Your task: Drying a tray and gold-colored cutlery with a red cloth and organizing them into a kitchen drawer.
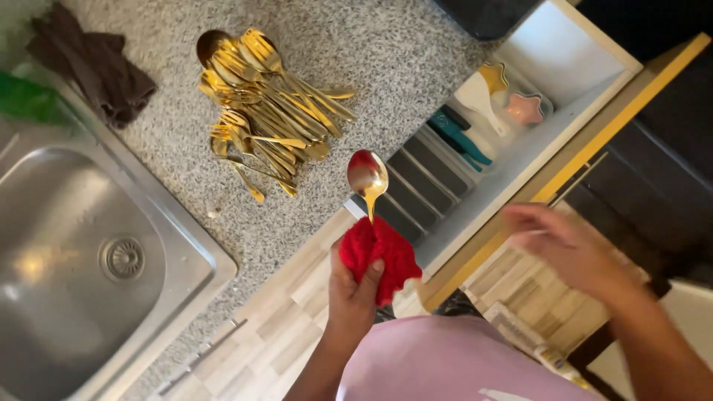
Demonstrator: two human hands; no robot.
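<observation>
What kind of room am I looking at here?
Most likely a home kitchen. A steel sink is set into a speckled stone counter, a pile of gold cutlery lies on it, and an open drawer holds utensils. The left hand holds a gold spoon in a red cloth.

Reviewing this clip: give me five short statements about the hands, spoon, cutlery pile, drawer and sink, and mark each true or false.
1. The left hand holds a red cloth around the handle of a gold spoon. True.
2. The right hand grips a fork. False: it is blurred, apart from the spoon, and nothing shows clearly in it.
3. A pile of gold cutlery lies on the speckled counter. True.
4. The drawer is closed. False: it stands open, utensils inside.
5. The sink holds plates. False: the basin shows only its drain.
</observation>
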